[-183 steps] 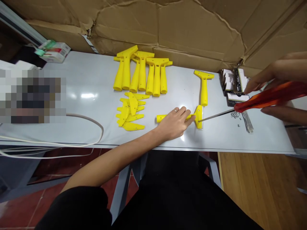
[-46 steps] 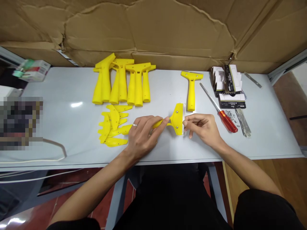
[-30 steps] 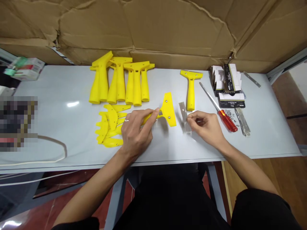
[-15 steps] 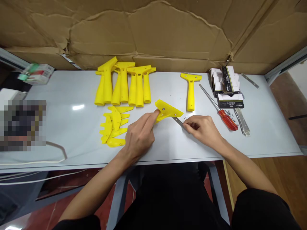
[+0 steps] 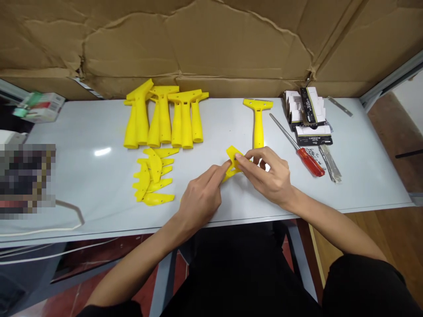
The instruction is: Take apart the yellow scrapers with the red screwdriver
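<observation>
My left hand (image 5: 202, 190) is closed around a yellow scraper (image 5: 231, 152), with its wide head tilted up and most of the handle hidden in the grip. Over that head bends my right hand (image 5: 272, 176), its thumb and fingers pressed on the screw area and the right end. The metal blade is hidden behind my fingers. Just beyond my right hand lies another yellow scraper (image 5: 258, 127), its head away from me and two screws showing. Left of my left hand is a loose pile of yellow plastic cover plates (image 5: 155, 165).
Several yellow scraper handles (image 5: 142, 119) stand in a row at the back left. On the right lie a red screwdriver (image 5: 310, 163), small screws (image 5: 311, 152), wrapped blades (image 5: 330, 164), black-and-white boxes (image 5: 312, 134) and a single blade (image 5: 340, 106). Cardboard (image 5: 198, 44) walls the back.
My right hand has moved left and up from the blade's outer end onto the scraper head. The blade, visible below the head before, is now hidden. My view has shifted slightly.
</observation>
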`<state>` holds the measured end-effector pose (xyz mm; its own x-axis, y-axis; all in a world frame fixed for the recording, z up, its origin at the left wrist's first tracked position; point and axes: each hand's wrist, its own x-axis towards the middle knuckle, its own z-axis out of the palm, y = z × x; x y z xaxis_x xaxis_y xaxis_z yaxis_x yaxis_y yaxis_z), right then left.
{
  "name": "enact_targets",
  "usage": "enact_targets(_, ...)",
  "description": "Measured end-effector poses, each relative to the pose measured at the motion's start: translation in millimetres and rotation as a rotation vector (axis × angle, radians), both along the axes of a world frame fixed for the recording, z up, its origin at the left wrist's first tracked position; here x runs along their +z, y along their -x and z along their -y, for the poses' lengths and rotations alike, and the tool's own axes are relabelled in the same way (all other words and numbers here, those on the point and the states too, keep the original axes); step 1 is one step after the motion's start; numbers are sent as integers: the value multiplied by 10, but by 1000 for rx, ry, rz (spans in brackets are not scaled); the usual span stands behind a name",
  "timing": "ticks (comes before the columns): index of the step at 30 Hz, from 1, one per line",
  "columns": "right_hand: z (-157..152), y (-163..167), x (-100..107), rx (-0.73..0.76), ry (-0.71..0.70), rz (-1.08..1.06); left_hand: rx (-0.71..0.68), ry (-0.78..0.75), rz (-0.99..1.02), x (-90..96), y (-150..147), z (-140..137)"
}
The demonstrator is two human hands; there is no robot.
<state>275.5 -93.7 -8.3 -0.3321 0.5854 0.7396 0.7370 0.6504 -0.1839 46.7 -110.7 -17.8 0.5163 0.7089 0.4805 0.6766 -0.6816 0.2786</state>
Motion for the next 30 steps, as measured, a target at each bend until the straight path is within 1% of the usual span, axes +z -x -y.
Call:
enact_targets(5,-48,-7,-85,45,-64,-3,25,105,-11,-16,-21,34)
enact_targets(8,-49,15,-96,52,-54,-22,43,132,-57,-54,-22,51)
enact_targets(11,-46,51,-116,10,21,-23,49,143,-111,-101,-24,74)
enact_targets(13,-51,69,-137,-20,127,-24,57,151,-135,-122,-28,89)
enact_targets(15,-62,80,-155,-34,262,-45,68,141,-155,-129,-37,99)
enact_targets(16,-69,82,-161,-34,313,-62,73,129,-164,-127,-44,103)
enact_targets(17,-76,82,-163,-29,336,-81,78,117,-173,-123,-52,106)
enact_targets(22,-84,66,-147,49,271,-161,126,137,-222,-89,-102,129)
enact_targets(27,-56,32,-105,47,311,-199,132,90,-218,-81,-134,169)
enact_targets(30,-43,20,-37,59,383,-206,121,74,-201,-89,-141,178)
